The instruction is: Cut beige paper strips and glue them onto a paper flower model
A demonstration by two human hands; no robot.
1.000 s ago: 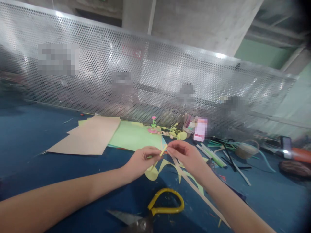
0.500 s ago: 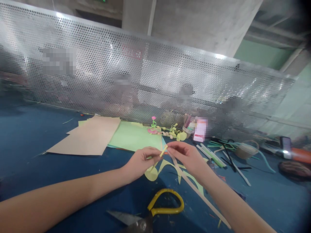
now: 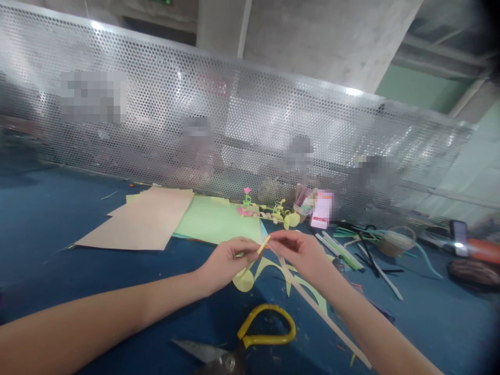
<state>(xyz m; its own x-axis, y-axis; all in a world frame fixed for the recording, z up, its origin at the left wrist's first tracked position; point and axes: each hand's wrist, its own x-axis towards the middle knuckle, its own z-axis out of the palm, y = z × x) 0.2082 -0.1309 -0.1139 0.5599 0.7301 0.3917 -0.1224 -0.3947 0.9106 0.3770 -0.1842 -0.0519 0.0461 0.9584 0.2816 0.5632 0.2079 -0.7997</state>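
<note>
My left hand (image 3: 228,261) is closed in a pinch on a thin yellow stem (image 3: 264,245) that looks like rolled paper. A round yellow paper piece (image 3: 242,281) shows below it, at the stem's lower end. Close beside the stem's upper tip, my right hand (image 3: 300,252) pinches the end of a long pale pink paper strip (image 3: 324,315), which trails down to the lower right under my forearm. Curved yellow-green paper scraps (image 3: 269,262) lie on the table beneath my hands. Nearer to me rest scissors with yellow handles (image 3: 269,340), their blades apart.
Pale pink sheets (image 3: 136,224) and green sheets (image 3: 219,219) lie at the left and centre back. Behind them stand a pink paper flower (image 3: 247,192), a cup of tools (image 3: 301,205) and a phone (image 3: 321,216). Strips and a tape roll (image 3: 396,240) lie right. A perforated metal screen (image 3: 253,114) borders the table.
My right hand has shifted very slightly downward at the stem's tip. Otherwise both hands keep their holds, and the things on the table stay in place.
</note>
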